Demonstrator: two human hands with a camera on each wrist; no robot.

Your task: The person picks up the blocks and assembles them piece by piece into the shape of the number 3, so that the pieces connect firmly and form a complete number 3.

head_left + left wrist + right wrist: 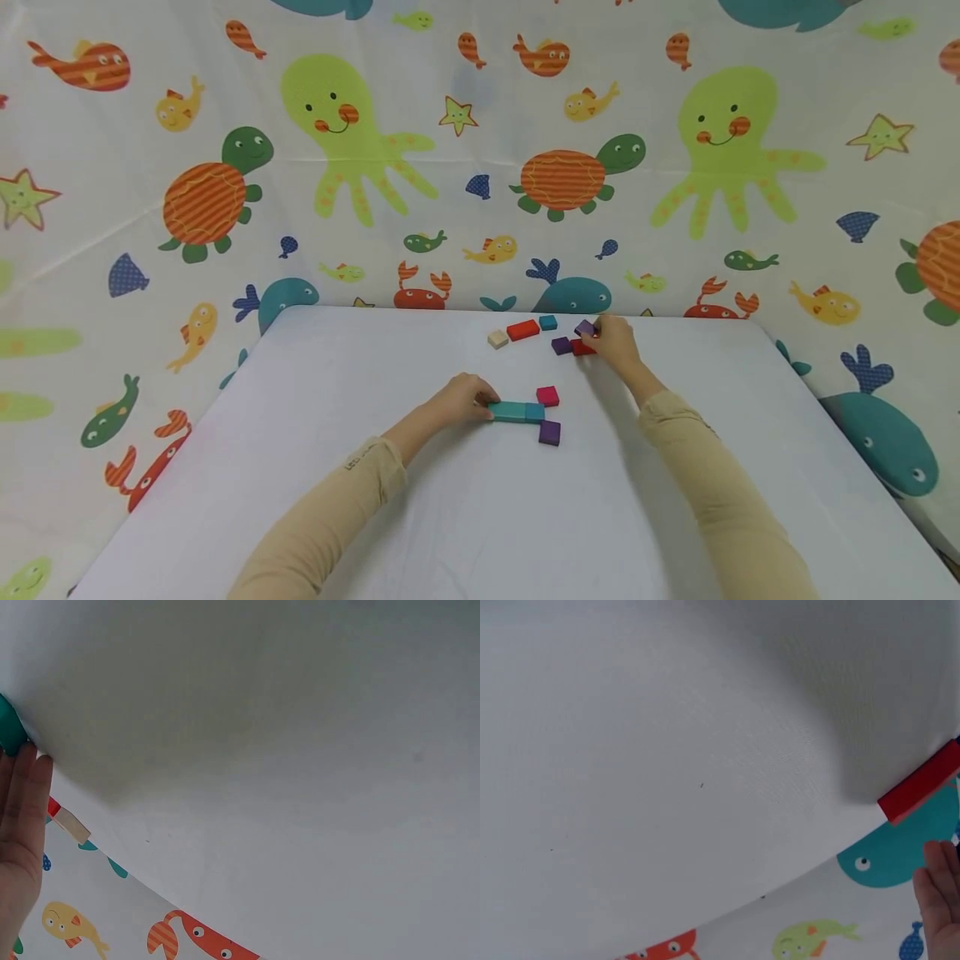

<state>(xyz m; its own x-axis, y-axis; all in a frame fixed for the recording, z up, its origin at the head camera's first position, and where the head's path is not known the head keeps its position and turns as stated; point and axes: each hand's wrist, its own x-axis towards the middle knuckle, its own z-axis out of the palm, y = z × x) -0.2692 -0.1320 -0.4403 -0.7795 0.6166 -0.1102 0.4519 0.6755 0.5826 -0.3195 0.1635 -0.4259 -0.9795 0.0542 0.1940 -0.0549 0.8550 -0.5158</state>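
At mid-table my left hand holds the left end of a long teal block between thumb and fingers; in the left wrist view that block meets the fingertips. A small blue block adjoins its right end. Just behind lies a pinkish-red block, and in front a purple block. Farther back, my right hand pinches another purple block above a red block. In the right wrist view, fingers appear at the edge near the red block.
Toward the back edge sit a plain wooden block, a long red block, a small teal block and a purple block. A curtain with sea animals hangs behind the white table.
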